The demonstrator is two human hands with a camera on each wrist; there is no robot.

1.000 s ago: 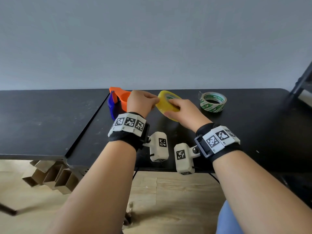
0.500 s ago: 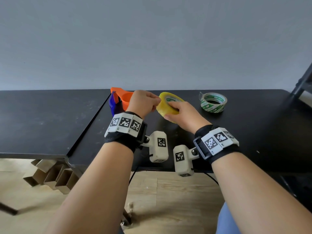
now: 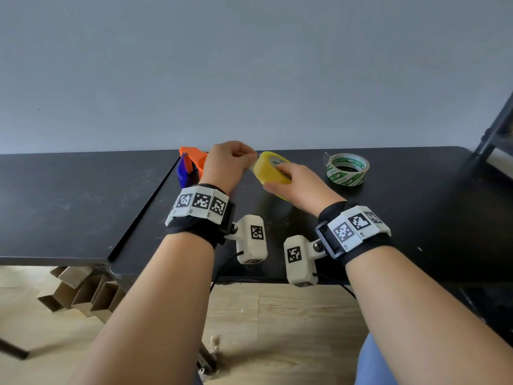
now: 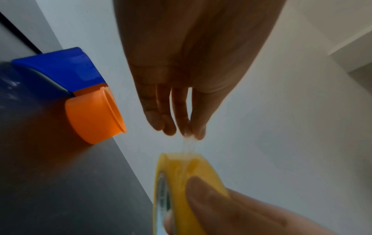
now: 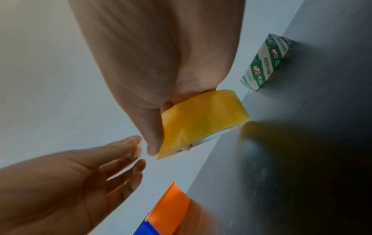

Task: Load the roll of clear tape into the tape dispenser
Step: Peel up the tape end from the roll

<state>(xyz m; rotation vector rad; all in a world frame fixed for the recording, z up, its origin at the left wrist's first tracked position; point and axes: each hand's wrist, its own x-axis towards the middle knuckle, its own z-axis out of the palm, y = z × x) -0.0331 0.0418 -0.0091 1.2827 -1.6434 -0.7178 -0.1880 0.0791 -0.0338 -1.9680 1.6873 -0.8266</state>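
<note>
Two hands are seen raised over a black table [image 3: 83,207]. The roll of clear tape [image 3: 270,170], yellow-tinted, is grasped on edge by the right hand [image 3: 298,187], with the thumb laid across its outer band and the fingers at its far side; it is held clear of the surface. The left hand [image 3: 229,162], at 9 o'clock of the roll, is closed in a pinch on the free tape end [image 4: 188,143], a short clear strip being drawn off the roll between its fingertips [image 4: 198,135]. The tape dispenser [image 3: 190,165], orange with a blue part, is found lying on the table at 9 o'clock of the left hand, just beside it, its orange hub [image 4: 94,116] bare. A second roll [image 3: 347,169], printed green and white, is noted flat on the table at 3 o'clock of the held roll, well apart from it.
</note>
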